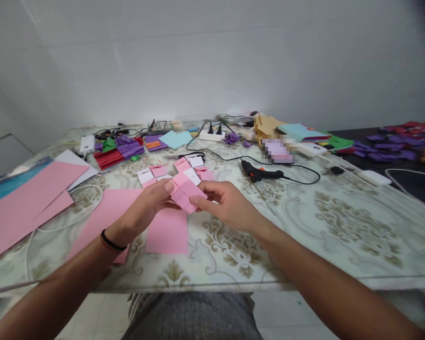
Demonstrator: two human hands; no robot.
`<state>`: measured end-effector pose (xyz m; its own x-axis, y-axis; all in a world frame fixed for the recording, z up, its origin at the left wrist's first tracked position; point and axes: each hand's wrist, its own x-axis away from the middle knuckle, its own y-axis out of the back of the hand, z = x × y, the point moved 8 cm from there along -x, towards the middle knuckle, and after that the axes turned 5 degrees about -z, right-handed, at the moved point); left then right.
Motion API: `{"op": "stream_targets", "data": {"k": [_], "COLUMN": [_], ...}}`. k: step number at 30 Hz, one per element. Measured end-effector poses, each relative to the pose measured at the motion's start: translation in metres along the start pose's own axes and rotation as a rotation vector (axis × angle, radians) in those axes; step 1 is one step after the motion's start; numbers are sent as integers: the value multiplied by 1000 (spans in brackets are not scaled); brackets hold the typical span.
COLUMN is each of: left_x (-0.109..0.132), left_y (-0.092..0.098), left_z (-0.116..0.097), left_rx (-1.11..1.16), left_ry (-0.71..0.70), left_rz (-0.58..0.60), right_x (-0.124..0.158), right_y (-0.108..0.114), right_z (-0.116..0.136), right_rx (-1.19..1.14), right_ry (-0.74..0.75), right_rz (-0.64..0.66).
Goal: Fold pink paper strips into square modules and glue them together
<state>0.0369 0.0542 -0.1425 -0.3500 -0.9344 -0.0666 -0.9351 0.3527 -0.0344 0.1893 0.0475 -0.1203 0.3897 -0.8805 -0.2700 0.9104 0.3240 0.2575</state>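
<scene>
Both of my hands grip a small folded piece of pink paper above the table, its front face tilted toward me. My left hand pinches its left edge, thumb on top. The thumb of my right hand presses the lower right edge, with the other fingers curled behind. Just beyond the hands lie several folded pink and white paper pieces, partly hidden by the held one. Flat under and beside my left hand are pink paper sheets.
A black glue gun with its cable lies right of centre. A white power strip with plugs stands at the back. Large pink sheets cover the left side. Purple folded papers sit back left; a coloured paper stack is back right.
</scene>
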Motion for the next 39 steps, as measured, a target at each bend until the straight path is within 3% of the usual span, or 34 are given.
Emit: {"op": "stream_targets", "data": {"k": [2,7,12,20,39], "left_x": [0,4,7,9,7], "left_y": [-7,-4,-5,-17,-9], "left_z": [5,-1,-5,0,4], "left_rx": [-23,-221,-403,-327,-338], "left_ry": [63,38,12,79,117], "left_rz": [53,-26,-51,95,108], "right_x": [0,0,1,4,1], "right_y": [-2,-4,-6,-10,-5], "right_z": [0,-1,-4,-6,-8], "right_rx": [64,204,202,251,188], "right_ry": [22,26,-1,-61,-103], "right_rz": [8,20,59,113,141]}}
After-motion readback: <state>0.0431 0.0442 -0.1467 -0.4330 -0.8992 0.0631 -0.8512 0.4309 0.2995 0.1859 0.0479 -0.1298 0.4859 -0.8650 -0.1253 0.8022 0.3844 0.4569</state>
